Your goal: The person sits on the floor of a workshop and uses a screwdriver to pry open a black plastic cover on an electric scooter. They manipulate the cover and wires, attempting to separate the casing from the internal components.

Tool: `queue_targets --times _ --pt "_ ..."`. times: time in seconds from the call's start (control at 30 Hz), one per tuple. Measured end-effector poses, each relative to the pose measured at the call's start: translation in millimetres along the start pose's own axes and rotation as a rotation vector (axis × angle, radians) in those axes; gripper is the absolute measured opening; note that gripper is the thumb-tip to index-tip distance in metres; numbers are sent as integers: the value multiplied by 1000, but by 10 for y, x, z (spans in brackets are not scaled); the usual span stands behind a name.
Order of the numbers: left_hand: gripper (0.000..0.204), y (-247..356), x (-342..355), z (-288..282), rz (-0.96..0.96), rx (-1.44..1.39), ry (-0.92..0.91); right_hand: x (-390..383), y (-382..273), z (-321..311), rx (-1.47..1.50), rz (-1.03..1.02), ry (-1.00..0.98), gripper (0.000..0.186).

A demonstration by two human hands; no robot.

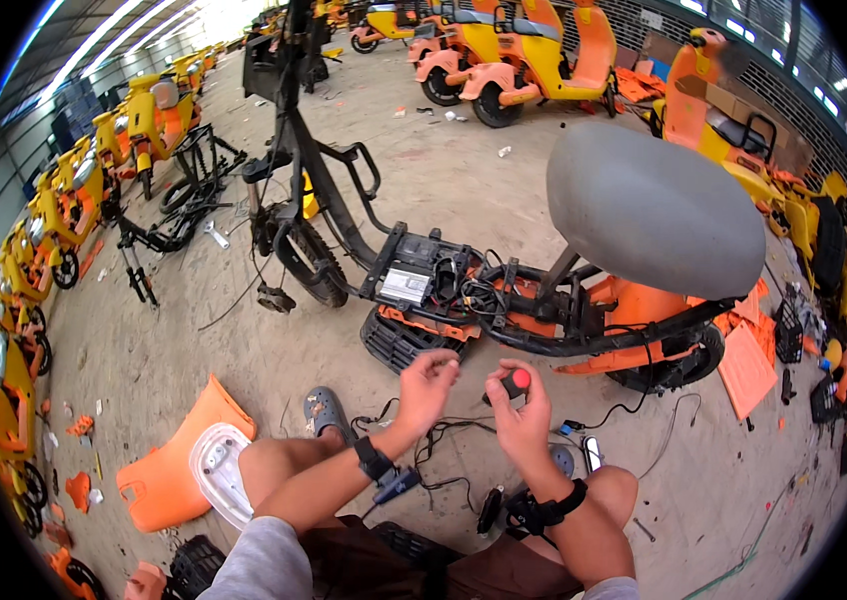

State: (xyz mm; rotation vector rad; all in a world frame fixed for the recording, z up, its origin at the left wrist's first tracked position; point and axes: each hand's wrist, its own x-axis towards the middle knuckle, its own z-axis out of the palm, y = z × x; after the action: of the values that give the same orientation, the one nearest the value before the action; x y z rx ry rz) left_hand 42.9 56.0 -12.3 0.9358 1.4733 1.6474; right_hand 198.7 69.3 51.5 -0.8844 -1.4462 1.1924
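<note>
My right hand is closed round a short dark object with a round red end; its kind is not clear. My left hand is just to the left, its fingers bent and their tips drawn together. Whatever may be between those fingertips is too small to make out. Beyond both hands stands a stripped electric scooter with a bare black frame and a big grey seat. In its floor section lie a silver metal box and tangled black wires.
An orange body panel and a white plastic tray lie by my left knee. Black cables run over the floor under my hands. A wrench lies beyond the front wheel. Rows of yellow and orange scooters stand around.
</note>
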Motion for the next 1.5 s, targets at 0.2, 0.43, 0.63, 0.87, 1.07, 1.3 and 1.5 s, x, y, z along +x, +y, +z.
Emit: queue_targets --times 0.2,0.43,0.63,0.87,1.07,1.3,1.5 --pt "9 -469 814 -223 337 609 103 -44 11 -95 -173 11 -7 40" --pt "17 -721 1361 48 289 1060 3 -105 -125 -288 -352 -181 -37 39" --pt "10 -918 1612 45 426 1044 50 -45 -158 -362 -322 -315 19 40" --pt "12 -277 1134 115 422 481 -16 27 155 -479 97 306 49 31" --pt "14 558 127 22 172 52 -156 21 267 -363 540 768 -49 25" --pt "18 597 -439 -194 -298 -473 -187 51 73 -250 832 920 -13 26" --pt "16 572 -447 -360 -344 -609 -267 56 52 -136 743 831 43 18"
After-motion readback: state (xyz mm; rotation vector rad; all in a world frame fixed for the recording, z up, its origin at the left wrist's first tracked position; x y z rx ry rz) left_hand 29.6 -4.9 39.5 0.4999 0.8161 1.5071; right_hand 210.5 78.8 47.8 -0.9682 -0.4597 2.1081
